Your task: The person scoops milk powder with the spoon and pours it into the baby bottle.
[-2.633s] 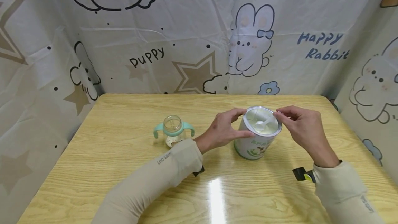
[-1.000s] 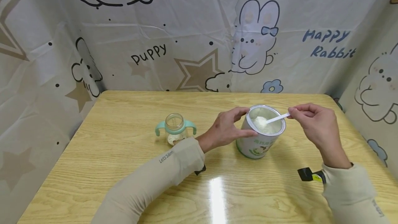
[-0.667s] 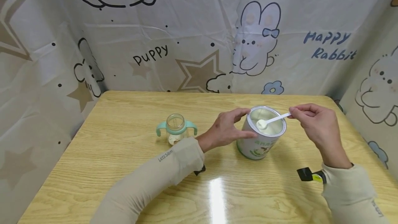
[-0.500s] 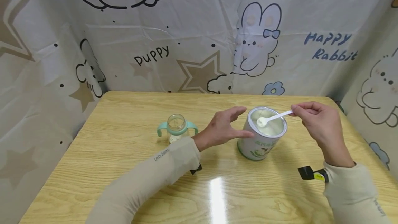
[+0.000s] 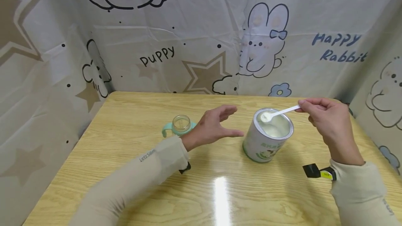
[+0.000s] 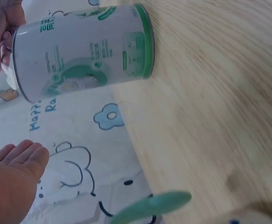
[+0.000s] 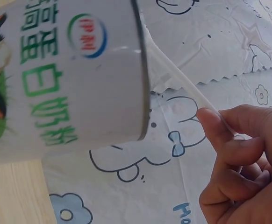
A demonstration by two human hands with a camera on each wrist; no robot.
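Note:
A white milk powder can [image 5: 267, 145] with green print stands without a lid on the table, pale powder showing inside. My right hand [image 5: 333, 121] pinches the handle end of a white measuring scoop [image 5: 284, 110]; its bowl, filled with powder, is over the can's mouth. In the right wrist view the scoop's handle [image 7: 182, 79] runs from behind the can's rim to my thumb and finger. My left hand [image 5: 213, 125] is apart from the can, on its left, thumb and fingers spread and holding nothing. Behind the left wrist stands a baby bottle [image 5: 181, 123] with mint handles, open at the top, partly hidden.
The wooden table [image 5: 201, 198] carries the can at centre right and the bottle at centre left. A printed cloth [image 5: 194, 37] with cartoon animals hangs behind it and along both sides.
My right hand has drawn the scoop up out of the powder, and its bowl now holds a load. The left hand has let go of the can and moved left toward the bottle.

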